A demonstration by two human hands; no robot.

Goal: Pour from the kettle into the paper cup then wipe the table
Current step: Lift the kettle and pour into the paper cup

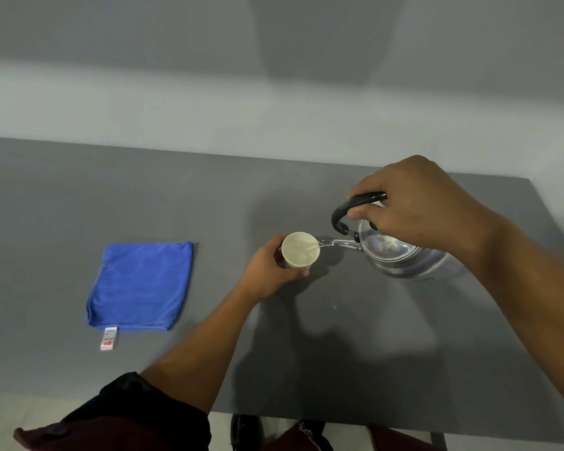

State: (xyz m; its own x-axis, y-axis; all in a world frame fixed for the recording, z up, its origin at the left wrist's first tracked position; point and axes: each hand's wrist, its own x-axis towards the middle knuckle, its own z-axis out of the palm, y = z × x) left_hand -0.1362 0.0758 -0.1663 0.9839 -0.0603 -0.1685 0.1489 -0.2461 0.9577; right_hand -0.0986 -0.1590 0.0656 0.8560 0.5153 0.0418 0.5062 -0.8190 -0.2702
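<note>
Right hand (417, 206) clamped around black handle of metal kettle (401, 255); kettle tilted, spout over rim of paper cup (299, 250). Thin stream running from spout into cup. Left hand (267, 271) wrapped around cup wall; cup upright on grey table (79, 196), centre. Folded blue cloth (140, 286) flat on table, well left of cup. White tag (108, 339) with red print at cloth's near edge; writing too small to read.

A bare, staged indoor test space: a plain matte grey rectangular table (79, 196) against a blank pale grey wall (176, 60) at 12 o'clock.
</note>
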